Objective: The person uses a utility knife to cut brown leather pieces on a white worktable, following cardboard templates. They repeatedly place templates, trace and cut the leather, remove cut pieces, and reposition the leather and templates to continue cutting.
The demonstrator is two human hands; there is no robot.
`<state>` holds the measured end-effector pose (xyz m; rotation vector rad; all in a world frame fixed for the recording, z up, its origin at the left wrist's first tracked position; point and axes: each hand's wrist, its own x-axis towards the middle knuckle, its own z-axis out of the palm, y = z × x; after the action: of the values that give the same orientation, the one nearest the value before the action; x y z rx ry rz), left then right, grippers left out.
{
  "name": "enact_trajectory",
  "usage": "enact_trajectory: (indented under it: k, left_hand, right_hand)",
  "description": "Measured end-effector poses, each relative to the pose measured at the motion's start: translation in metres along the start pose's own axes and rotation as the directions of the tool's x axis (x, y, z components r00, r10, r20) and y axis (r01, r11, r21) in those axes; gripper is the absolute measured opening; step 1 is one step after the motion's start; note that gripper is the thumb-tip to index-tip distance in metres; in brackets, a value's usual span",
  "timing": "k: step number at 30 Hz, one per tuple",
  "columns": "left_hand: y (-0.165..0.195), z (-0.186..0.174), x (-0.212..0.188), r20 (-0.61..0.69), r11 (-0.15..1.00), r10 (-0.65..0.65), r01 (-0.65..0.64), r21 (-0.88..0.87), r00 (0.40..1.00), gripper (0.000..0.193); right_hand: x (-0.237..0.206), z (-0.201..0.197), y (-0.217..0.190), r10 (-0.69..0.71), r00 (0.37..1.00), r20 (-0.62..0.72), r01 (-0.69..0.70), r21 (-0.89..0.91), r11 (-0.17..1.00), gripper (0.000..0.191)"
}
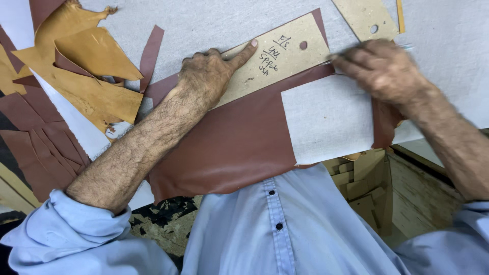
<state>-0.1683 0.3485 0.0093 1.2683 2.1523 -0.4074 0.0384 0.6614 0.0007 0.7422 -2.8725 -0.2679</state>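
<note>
A sheet of reddish-brown leather (234, 142) lies on the grey cutting board (219, 20), with a rectangular piece cut out of its right part. On it rests a tan cardboard pattern (285, 58) with a small hole and handwriting. My left hand (209, 76) presses the pattern down, index finger stretched along it. My right hand (384, 69) is closed on a thin tool at the pattern's right end; the tool is blurred and mostly hidden.
Tan and brown leather scraps (81, 76) lie piled at the left, with more brown strips (46, 147) below them. A second cardboard pattern (364, 18) lies at the top right. A box of cardboard pieces (361, 183) sits under the table edge.
</note>
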Motion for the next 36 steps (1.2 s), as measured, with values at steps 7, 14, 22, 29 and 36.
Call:
enact_trajectory:
  k: [7,14,22,29,36]
  left_hand:
    - [0.002,0.0,0.003,0.01,0.999,-0.037,0.037,-0.008,0.999,0.116]
    - [0.001,0.004,0.002,-0.014,0.999,-0.036,0.035,-0.039,0.999,0.107]
    - [-0.007,0.009,-0.003,-0.096,0.998,0.001,-0.008,-0.066,0.995,0.088]
    - [-0.006,-0.016,-0.01,0.061,0.998,-0.041,0.044,-0.046,0.997,0.094]
    - [-0.003,-0.024,-0.01,0.065,0.998,-0.036,0.04,-0.057,0.997,0.098]
  right_hand:
    - [-0.044,-0.003,-0.003,0.417,0.882,-0.221,-0.349,0.287,0.892,0.008]
    - [0.008,0.034,-0.074,0.782,0.62,-0.058,-0.595,0.615,0.518,0.026]
    - [0.029,0.017,-0.08,0.822,0.568,-0.041,-0.612,0.646,0.456,0.021]
    - [0.033,0.01,-0.08,0.821,0.565,-0.08,-0.656,0.56,0.506,0.026]
    - [0.023,0.01,-0.078,0.816,0.574,0.067,-0.669,0.613,0.42,0.034]
